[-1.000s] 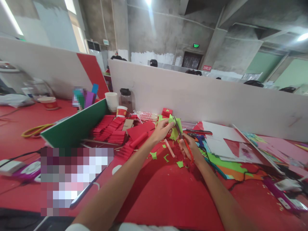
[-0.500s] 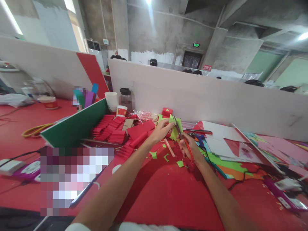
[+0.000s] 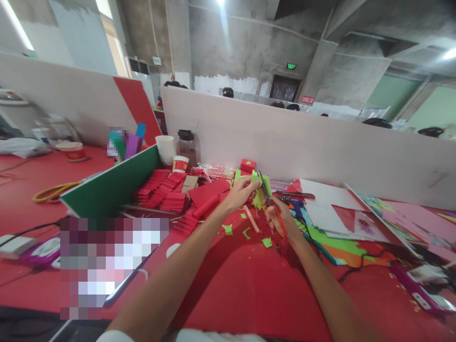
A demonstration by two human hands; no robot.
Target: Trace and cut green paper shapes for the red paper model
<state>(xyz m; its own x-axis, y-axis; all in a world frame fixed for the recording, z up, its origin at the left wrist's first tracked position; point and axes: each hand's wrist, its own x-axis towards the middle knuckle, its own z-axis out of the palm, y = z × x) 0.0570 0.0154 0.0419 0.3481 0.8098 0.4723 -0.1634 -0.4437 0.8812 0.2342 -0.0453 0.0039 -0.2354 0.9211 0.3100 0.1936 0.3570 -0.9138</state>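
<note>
Between the fingertips of my left hand (image 3: 242, 191) is a small piece of lime-green paper (image 3: 255, 177). My right hand (image 3: 278, 216) grips scissors (image 3: 280, 225) by their orange-red handles, fingers closed around them. The dark blades point up and away, right beside the green paper; whether they touch it I cannot tell. Below my hands, green paper scraps (image 3: 227, 230) and a pale pink strip (image 3: 251, 218) lie on the red tabletop (image 3: 245, 294). Behind my fingers sits a red block with a star (image 3: 248, 165), partly against more green paper.
Stacks of folded red paper (image 3: 156, 185) lie left, beside a green divider (image 3: 110, 183). Paper cups (image 3: 180, 164) and a dark-lidded bottle (image 3: 187, 146) stand behind them. White sheets (image 3: 326, 216) and coloured paper are on the right. A white partition (image 3: 302, 137) runs along the back.
The scissor blades and the green paper have shifted very slightly. Both hands stay in nearly the same place, and the grip on each thing is unchanged.
</note>
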